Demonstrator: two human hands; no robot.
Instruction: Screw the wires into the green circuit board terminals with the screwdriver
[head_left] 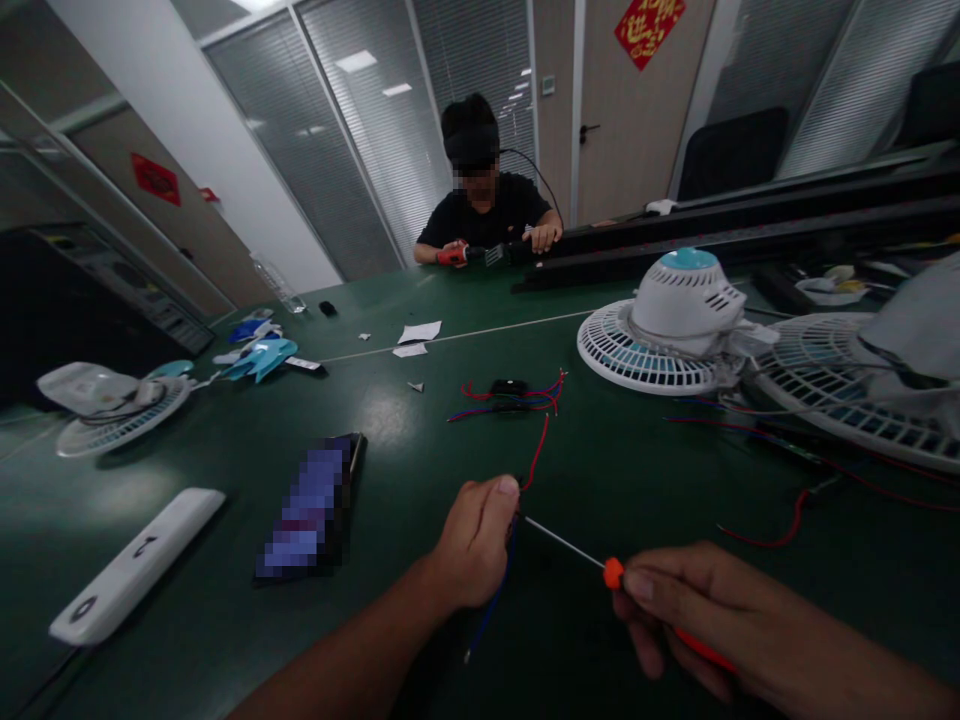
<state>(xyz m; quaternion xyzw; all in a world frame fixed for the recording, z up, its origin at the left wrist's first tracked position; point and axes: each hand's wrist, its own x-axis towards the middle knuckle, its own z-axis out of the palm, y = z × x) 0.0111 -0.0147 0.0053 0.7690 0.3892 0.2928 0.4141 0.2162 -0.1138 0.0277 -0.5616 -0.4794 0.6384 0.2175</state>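
My left hand [478,540] is closed round a small dark part, mostly hidden by the fingers. From it a red wire [538,455] sticks up and away, and a blue wire [489,612] hangs down towards me. In my right hand [720,615] is a screwdriver [613,573] with an orange-red handle. Its thin shaft points left, the tip at or close to the part in my left hand; contact cannot be made out. Just beyond my hands lie two black wired parts [510,387] with red and blue leads.
White fan housings [637,350] stand at the right, beside loose wires [799,520]. On the left are a phone [311,510], a white power strip [139,565] and another fan piece [124,410]. Paper scraps [418,332] lie mid-table. Opposite, a person [484,215] holds a red-handled tool [452,256].
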